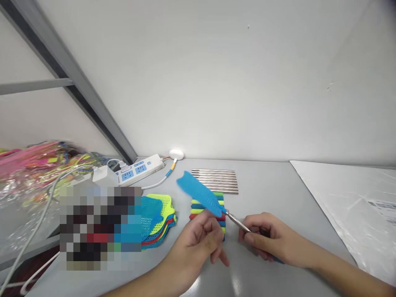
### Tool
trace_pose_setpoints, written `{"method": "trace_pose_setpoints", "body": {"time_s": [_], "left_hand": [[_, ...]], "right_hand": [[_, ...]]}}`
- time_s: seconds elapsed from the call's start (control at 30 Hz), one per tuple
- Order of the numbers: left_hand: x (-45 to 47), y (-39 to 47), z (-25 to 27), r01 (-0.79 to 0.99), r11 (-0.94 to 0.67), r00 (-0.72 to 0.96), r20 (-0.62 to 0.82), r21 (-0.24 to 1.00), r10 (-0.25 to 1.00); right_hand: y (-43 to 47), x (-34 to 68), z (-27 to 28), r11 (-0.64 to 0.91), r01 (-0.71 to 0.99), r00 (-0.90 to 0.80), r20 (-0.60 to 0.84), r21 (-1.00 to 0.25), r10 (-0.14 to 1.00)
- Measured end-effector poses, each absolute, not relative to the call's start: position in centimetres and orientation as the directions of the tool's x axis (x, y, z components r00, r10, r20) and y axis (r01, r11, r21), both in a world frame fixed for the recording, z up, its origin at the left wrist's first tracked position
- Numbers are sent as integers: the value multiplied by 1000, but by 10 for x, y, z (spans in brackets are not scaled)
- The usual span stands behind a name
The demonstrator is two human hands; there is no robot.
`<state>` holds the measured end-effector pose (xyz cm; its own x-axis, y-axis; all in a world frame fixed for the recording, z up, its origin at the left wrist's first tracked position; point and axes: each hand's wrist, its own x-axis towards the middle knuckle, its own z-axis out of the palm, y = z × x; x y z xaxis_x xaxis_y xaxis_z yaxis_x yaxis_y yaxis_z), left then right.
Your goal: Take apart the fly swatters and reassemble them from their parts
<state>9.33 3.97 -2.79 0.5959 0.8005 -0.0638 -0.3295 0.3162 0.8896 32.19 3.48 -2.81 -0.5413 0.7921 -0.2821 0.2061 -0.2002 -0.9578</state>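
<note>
A blue fly swatter slants over the table, its plastic head (199, 193) up and to the left on a thin metal rod (237, 221). My right hand (267, 237) is closed around the lower rod, and a bit of blue shows beneath the palm. Just below the swatter head, my left hand (204, 239) is loosely curled with some fingers apart. It holds nothing visible; whether it touches the head's edge I cannot tell. Behind both lies a row of green, blue, yellow and red tubes (198, 211), partly covered. Farther back, several metal rods (218, 181) lie side by side.
Left of my hands sits a stack of colored swatter heads (167, 202), beside a pixelated patch. A power strip (140, 169) with cables and a white round device (176, 154) stand behind. Plastic-wrapped goods (40, 177) fill the left; a white plastic bag (349, 202) lies right.
</note>
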Motion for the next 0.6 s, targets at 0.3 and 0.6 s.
{"method": "trace_pose_setpoints", "body": {"time_s": [0.3,0.6], "left_hand": [[99,32,-22,-256,184,489,-37,949,872],[95,28,-20,-226,41,349,42,973,936]], "right_hand": [[35,320,-27,-207,241,-642,-316,-948,699],[44,326,-20,-309,152,-766,-310,-939,564]]}}
